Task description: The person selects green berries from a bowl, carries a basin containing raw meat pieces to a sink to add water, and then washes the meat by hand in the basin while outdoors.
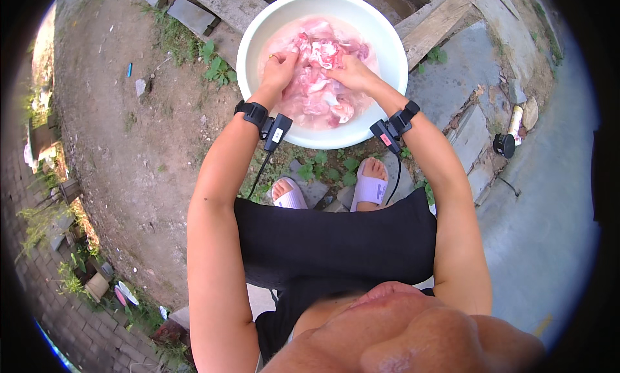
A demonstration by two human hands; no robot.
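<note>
A large white plastic basin point(252, 78) stands in front of me, holding cloudy pinkish water and many pieces of raw meat point(315, 90) with pale fat or skin. My left hand point(281, 70), a ring on one finger, is at the left of the heap with its fingertips pinching the edge of a meat piece. From the right, my right hand point(352, 73) grips a red-and-white piece of raw meat point(327, 53) held above the others. Its fingertips are partly hidden by the meat. Black straps with small wired devices sit on both wrists.
Wooden planks point(438, 22) and concrete slabs point(218, 5) lie around the basin's far side. Low green plants point(329, 172) grow between the basin and my slippers point(370, 184). At right, a black round object point(504, 145) and a pale cylinder point(516, 121) lie beside broken slabs.
</note>
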